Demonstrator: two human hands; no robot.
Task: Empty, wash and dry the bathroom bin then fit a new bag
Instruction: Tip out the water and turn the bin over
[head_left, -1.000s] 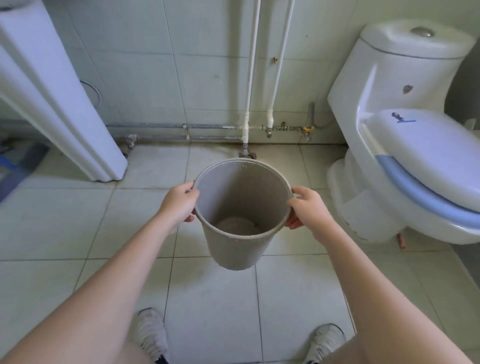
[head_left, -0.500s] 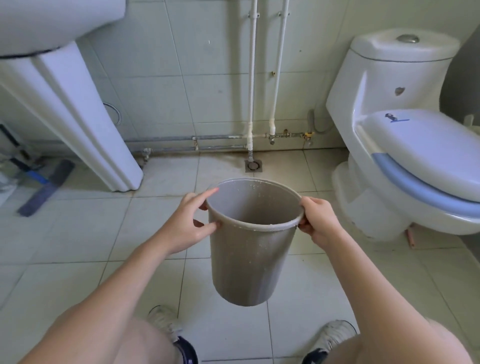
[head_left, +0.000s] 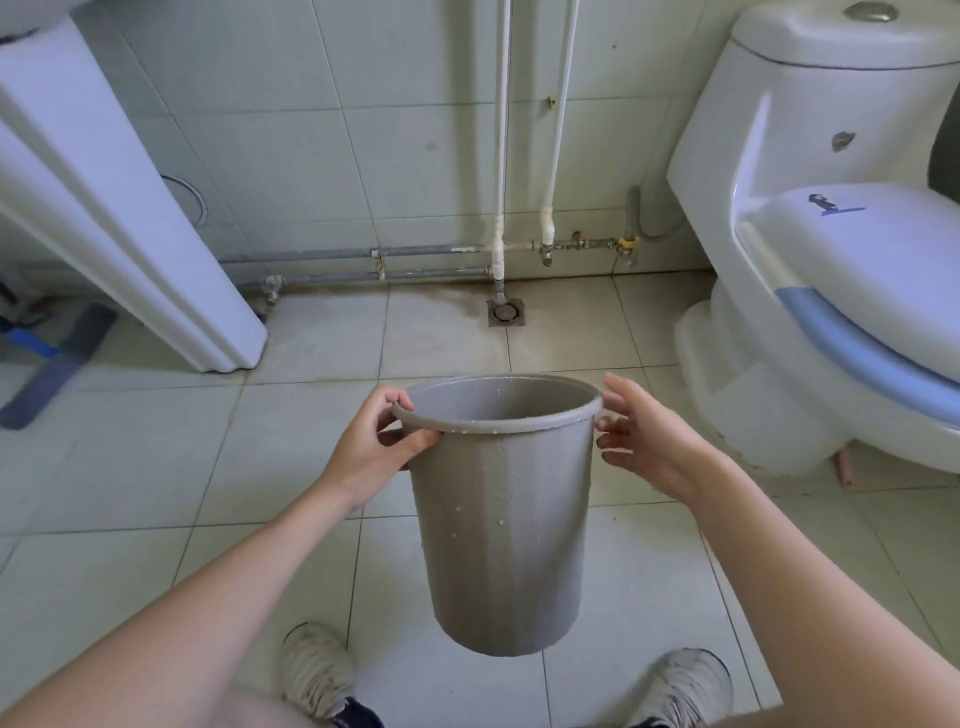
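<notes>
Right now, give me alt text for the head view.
A wet grey bin is held upright above the tiled floor, left hand gripping its rim, right hand open beside it. A toilet stands at right.

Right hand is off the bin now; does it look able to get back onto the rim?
Probably yes. The right hand hangs open right beside the bin with nothing between its fingers and the rim, while the left hand holds the opposite side.

The bin (head_left: 501, 514) was a plain grey plastic tub, round, tapering toward its base, with a rolled rim. It hung upright in the air, open mouth up, no bag inside. Water droplets speckled its outer wall and inner rim. It sat between the fingers (head_left: 387, 402), its rim at their level.
</notes>
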